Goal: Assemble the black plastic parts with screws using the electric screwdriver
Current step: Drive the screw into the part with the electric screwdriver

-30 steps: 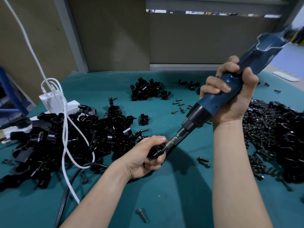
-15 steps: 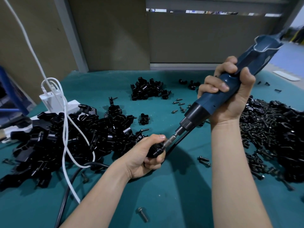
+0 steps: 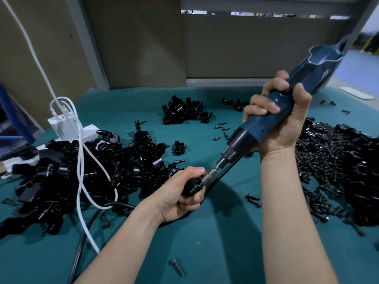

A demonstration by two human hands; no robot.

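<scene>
My left hand (image 3: pixel 180 196) grips a small black plastic part (image 3: pixel 191 186) just above the green table (image 3: pixel 205 238). My right hand (image 3: pixel 283 119) is wrapped round the blue electric screwdriver (image 3: pixel 270 119), which slants down to the left. Its silver bit (image 3: pixel 211 173) meets the part right beside my left thumb. The screw under the bit is hidden. A big heap of black parts (image 3: pixel 82 177) lies to the left, a pile of black screws (image 3: pixel 332 165) to the right.
A smaller group of black parts (image 3: pixel 184 111) sits at the back. Loose screws (image 3: pixel 222 128) lie mid-table, one (image 3: pixel 177 266) near the front edge. White cables (image 3: pixel 80 160) and a charger (image 3: pixel 61 124) cross the left heap; a black cord (image 3: pixel 88 232) runs forward.
The screwdriver and my right hand have shifted slightly to the left and down, pressing the bit closer into the part. My left hand has held nearly still.
</scene>
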